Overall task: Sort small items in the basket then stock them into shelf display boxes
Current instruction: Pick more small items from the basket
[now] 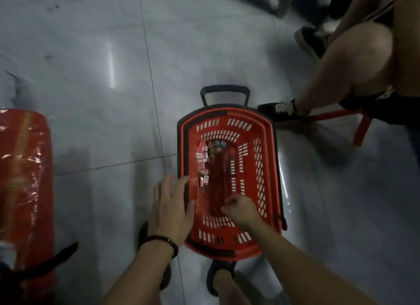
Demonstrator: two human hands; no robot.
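Holding small packets (pixel 201 156) — red basket (pixel 259 166), left hand (pixel 171 208) on rim

Grey glossy tile floor (pixel 102 77), seams crossing left of centre. Red basket (pixel 227 112) sits on it mid-floor, black handle at its far end. Red film-wrapped bundle (pixel 25 168) on the floor far left. Someone else's black shoe (pixel 281 110) just beside the basket's far right corner, red metal frame (pixel 361 132) behind it. My sandal (pixel 221 279) at the basket's near end
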